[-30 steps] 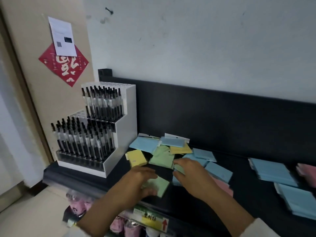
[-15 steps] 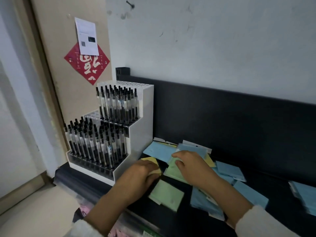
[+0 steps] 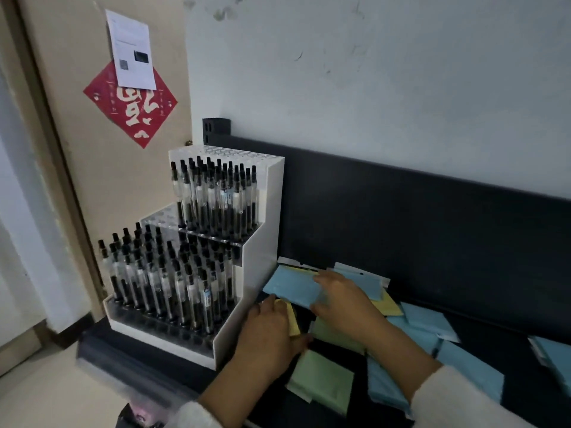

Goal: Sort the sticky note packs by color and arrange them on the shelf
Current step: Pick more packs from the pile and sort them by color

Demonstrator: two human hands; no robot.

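Loose sticky note packs lie in a heap on the black shelf. My left hand grips a yellow pack beside the pen stand, thumb at its near edge. My right hand reaches over a green pack and pinches the right edge of a blue pack at the back left. Another green pack lies at the front edge. A second yellow pack shows behind my right wrist. Several blue packs spread to the right.
A white tiered stand full of black pens sits at the shelf's left end, touching the heap. The shelf's black back panel rises behind the packs. More blue packs lie at the far right edge. A door with a red paper is on the left.
The view has swung left and closer. My right hand has moved from the green pack back to the blue pack at the rear. My left hand stays on the yellow pack.
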